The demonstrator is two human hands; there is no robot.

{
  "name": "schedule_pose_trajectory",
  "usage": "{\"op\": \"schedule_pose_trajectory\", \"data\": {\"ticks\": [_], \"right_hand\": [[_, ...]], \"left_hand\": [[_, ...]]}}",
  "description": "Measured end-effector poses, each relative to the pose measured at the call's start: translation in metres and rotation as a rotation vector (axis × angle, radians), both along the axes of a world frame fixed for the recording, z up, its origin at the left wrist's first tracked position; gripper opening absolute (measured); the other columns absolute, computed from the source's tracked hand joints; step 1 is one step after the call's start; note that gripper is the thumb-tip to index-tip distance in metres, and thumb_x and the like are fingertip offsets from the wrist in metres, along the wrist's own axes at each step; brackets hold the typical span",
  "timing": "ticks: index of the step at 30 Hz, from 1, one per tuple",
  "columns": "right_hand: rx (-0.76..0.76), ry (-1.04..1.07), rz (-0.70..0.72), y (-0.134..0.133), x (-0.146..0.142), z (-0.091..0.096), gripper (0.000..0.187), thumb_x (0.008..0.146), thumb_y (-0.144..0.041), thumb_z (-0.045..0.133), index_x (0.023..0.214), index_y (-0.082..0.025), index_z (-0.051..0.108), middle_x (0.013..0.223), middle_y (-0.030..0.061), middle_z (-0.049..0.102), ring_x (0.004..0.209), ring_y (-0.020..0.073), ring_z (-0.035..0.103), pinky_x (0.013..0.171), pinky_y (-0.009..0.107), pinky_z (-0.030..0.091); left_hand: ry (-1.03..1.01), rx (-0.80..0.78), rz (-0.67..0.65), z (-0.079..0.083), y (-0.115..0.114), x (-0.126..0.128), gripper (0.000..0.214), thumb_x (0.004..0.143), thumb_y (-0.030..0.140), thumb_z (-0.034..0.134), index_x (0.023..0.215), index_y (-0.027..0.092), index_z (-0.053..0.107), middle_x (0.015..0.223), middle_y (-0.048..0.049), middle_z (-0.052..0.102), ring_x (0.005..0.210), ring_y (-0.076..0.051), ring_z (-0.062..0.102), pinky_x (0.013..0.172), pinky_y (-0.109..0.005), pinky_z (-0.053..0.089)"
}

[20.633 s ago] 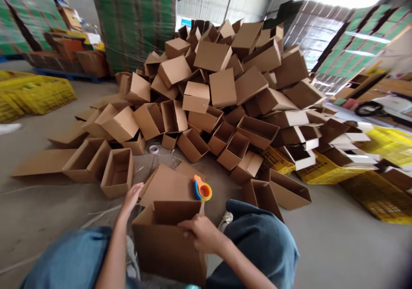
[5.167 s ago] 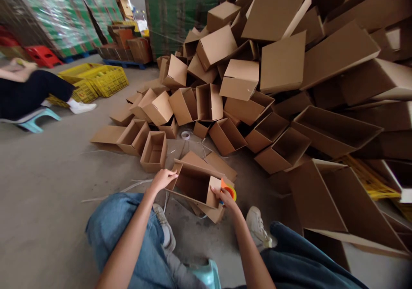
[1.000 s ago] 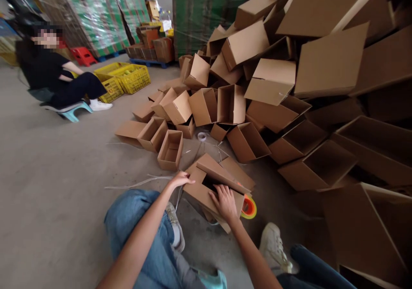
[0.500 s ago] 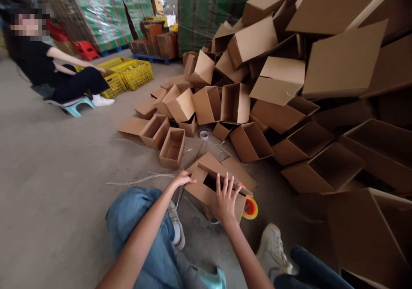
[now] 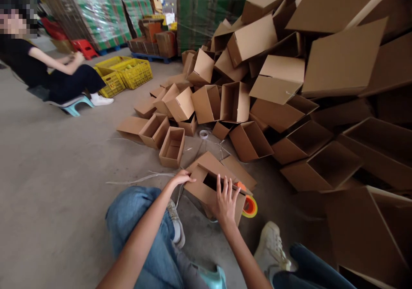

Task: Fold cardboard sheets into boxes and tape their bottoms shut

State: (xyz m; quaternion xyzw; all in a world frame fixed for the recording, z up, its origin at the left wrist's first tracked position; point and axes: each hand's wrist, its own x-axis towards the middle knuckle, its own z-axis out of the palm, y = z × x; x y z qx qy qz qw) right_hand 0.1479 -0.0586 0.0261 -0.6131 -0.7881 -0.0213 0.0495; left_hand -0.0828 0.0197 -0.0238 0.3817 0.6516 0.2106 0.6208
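Note:
A brown cardboard box [image 5: 201, 190] stands on the floor in front of my feet. Its top flaps are partly folded in, leaving a dark gap in the middle. At its left end, my left hand [image 5: 180, 178] grips the edge, the thumb lying on the top. My right hand [image 5: 226, 201] rests on the near right part of the top, palm down with fingers spread. Just right of the box is an orange and yellow tape roll [image 5: 250, 206], partly hidden behind it.
A large pile of open cardboard boxes [image 5: 254, 42] rises ahead and to the right. White straps [image 5: 141, 179] and a small white roll [image 5: 204, 134] lie on the floor. Far left, another person [image 5: 19, 65] sits on a low stool [image 5: 75, 105] near yellow crates [image 5: 137, 75].
My hands and the box stay almost the same. The other person has drawn their hands back from the crates, up over the lap, and moved slightly left in view.

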Motion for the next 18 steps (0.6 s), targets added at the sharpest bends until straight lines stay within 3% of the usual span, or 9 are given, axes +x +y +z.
{"op": "schedule_pose_trajectory", "data": {"ticks": [13,18], "right_hand": [[0.037,0.03,-0.015,-0.006,-0.002,-0.004,0.08,0.082,-0.034,0.048,0.15,-0.005,0.019,0.152,0.0193,0.029,0.143,0.0361,0.016,0.115,0.059,0.003],[0.003,0.029,0.021,-0.02,-0.002,-0.025,0.072,0.081,-0.025,0.05,0.148,-0.006,0.028,0.147,0.0188,0.04,0.137,0.0339,0.032,0.116,0.055,0.007]], "left_hand": [[-0.008,-0.008,-0.007,0.006,-0.002,0.001,0.035,0.047,0.027,0.087,0.078,0.016,0.076,0.077,-0.001,0.073,0.078,-0.019,0.064,0.063,-0.023,0.043],[-0.057,0.031,-0.025,0.001,0.002,-0.001,0.048,0.044,0.034,0.087,0.087,0.015,0.075,0.083,-0.0025,0.074,0.079,-0.019,0.064,0.06,-0.022,0.042]]}}
